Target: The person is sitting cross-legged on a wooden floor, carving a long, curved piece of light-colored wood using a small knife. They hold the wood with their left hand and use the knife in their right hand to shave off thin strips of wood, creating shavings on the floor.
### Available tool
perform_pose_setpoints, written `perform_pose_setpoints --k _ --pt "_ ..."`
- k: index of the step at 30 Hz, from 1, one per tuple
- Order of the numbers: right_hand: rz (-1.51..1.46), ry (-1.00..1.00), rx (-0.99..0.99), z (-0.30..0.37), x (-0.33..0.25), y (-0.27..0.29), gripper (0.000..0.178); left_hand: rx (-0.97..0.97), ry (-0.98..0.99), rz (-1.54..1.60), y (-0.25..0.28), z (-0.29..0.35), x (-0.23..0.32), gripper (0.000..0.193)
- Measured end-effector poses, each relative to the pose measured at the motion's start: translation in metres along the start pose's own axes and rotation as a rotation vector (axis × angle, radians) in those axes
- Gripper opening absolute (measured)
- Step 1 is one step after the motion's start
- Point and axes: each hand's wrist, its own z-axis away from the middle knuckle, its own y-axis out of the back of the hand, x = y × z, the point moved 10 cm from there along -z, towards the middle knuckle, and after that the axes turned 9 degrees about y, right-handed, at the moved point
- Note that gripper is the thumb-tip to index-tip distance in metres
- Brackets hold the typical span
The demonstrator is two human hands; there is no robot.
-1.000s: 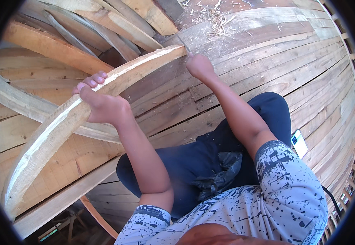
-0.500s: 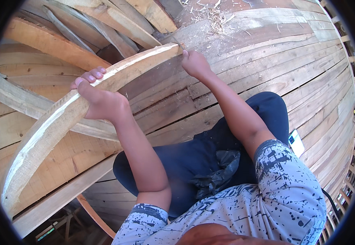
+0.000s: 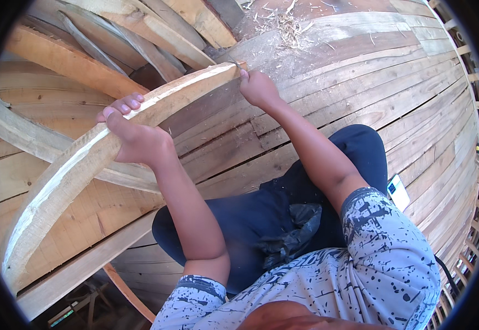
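With my left hand (image 3: 143, 142) I grasp the long, curved, pale-brown wooden beam (image 3: 77, 159) at about its middle, thumb and fingers over its upper edge, I think to keep it steady. The beam lies slanted before me, across a greyish curved timber (image 3: 27, 131); I cannot tell if they touch. My right hand (image 3: 260, 89) is clenched at the beam's far end around a thin, dark tool (image 3: 237, 63), probably there to reach that end; its kind I cannot tell.

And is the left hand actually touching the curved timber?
Touching. The head view shows the left hand clasping the curved timber, thumb lying across its pale-striped upper face.
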Motion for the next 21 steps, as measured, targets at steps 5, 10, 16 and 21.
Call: perform_pose_setpoints --k 5,10,16,21 --pt "-0.027 0.095 0.013 -0.006 0.007 -0.006 0.053 -0.033 0.003 0.022 -0.002 0.003 -0.002 0.012" --pt "-0.043 0.125 -0.004 -0.001 -0.018 -0.008 0.054 -0.029 -0.006 0.000 0.005 -0.001 -0.001 0.012" --pt "-0.046 0.066 0.059 -0.006 -0.001 -0.007 0.055 -0.001 0.000 -0.004 0.002 -0.001 -0.001 0.012" --pt "0.066 0.000 0.073 -0.003 0.016 0.000 0.050 -0.016 0.021 -0.003 -0.003 0.003 -0.002 0.012"
